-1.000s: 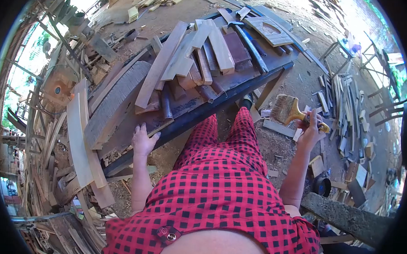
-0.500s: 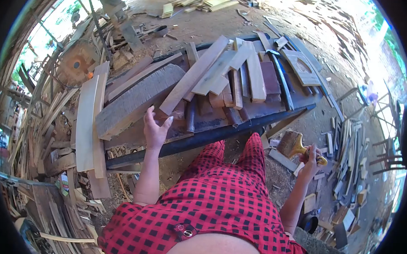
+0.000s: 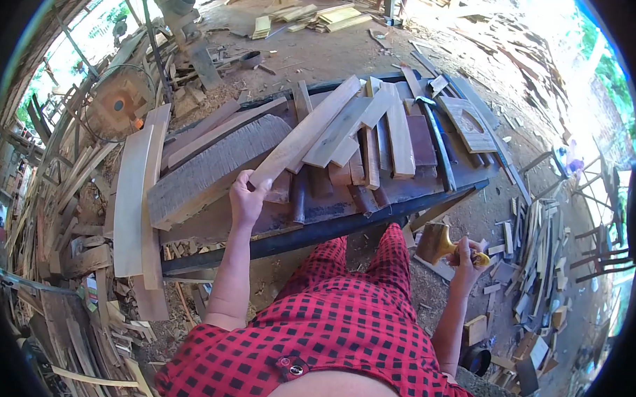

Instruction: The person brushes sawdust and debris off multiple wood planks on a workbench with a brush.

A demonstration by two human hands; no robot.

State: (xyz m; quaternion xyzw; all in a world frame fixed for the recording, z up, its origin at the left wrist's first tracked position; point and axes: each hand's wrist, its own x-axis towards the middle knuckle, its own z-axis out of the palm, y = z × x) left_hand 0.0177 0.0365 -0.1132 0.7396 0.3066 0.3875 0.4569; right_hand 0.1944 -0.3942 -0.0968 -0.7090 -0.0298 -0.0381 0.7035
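Note:
My left hand (image 3: 247, 198) grips the lower end of a long wooden board (image 3: 308, 131), which slants up and away across other pieces on the dark workbench (image 3: 215, 228). In my right hand (image 3: 468, 258), out beside the bench's near edge, is a handsaw with a yellowish handle and a broad brown blade (image 3: 433, 243). Just left of the held board lies a thick rough beam (image 3: 214, 170). Shorter planks (image 3: 400, 140) overlap to its right.
Two pale boards (image 3: 132, 202) stick out over the bench's left end. A board with a round hole (image 3: 468, 124) and a blue-black bar (image 3: 440, 145) lie at the right. Scrap wood (image 3: 537, 248) covers the ground at right. A chair frame (image 3: 600, 229) stands farther right.
My left hand has closed on the end of the long board, where before it was open in front of it. My right hand has shifted slightly left with the tool.

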